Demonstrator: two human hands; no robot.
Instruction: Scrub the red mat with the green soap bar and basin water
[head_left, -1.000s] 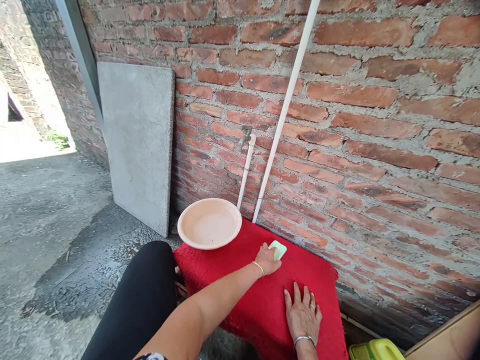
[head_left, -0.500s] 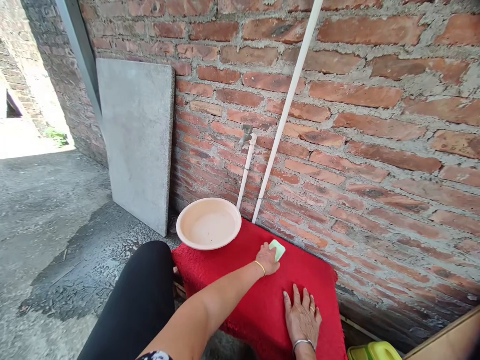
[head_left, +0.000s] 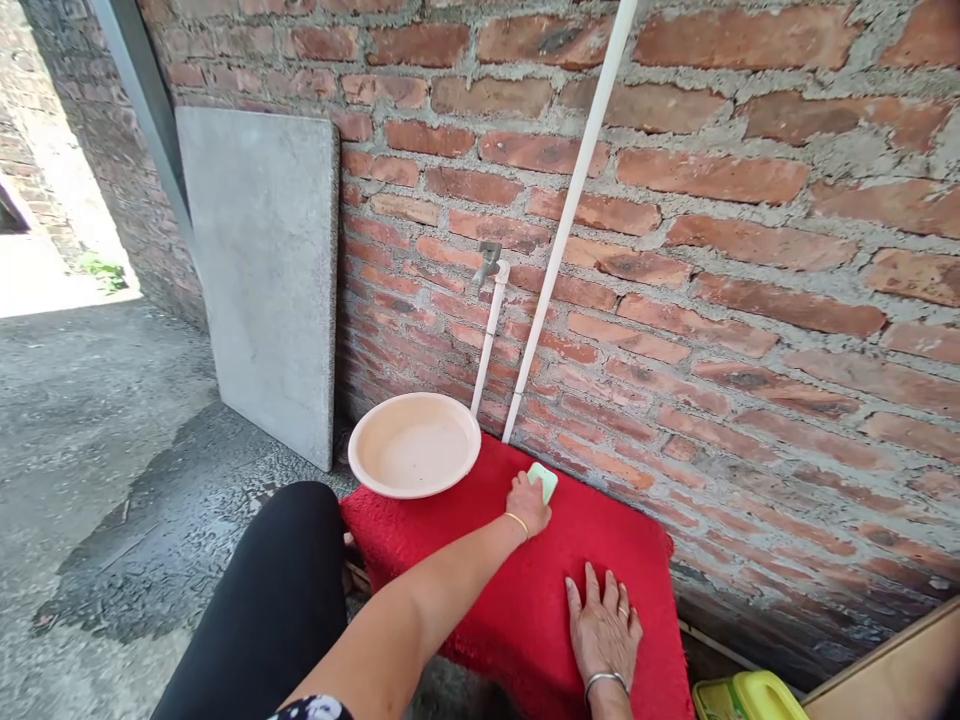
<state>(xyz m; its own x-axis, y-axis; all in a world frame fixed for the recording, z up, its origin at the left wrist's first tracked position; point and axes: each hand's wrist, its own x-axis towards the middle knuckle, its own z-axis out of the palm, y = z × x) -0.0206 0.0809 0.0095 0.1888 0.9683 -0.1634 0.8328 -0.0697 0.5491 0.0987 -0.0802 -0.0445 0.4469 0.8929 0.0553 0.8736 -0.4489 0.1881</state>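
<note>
My left hand (head_left: 529,503) is closed on a pale green, rounded rectangular block (head_left: 543,481), held against the red cloth (head_left: 465,545); its exact kind does not show. A yellow band circles that wrist. Palm down, my right hand (head_left: 604,630) lies flat on the same cloth with its fingers spread, a ring on one finger and a silver bangle at the wrist. A shallow, pale pink basin (head_left: 412,450) stands on the cloth's far left corner, beyond my left forearm.
Behind the cloth rises a brick wall (head_left: 720,310) with a tap (head_left: 487,265) and a long white pipe (head_left: 570,220). A grey slab (head_left: 262,280) leans there at left. A yellow-green container (head_left: 750,695) sits low at right. The floor (head_left: 150,540) is partly wet.
My left hand has slid a little to the left and away from me over the cloth with the green block. My right hand stays in place. The view has shifted slightly.
</note>
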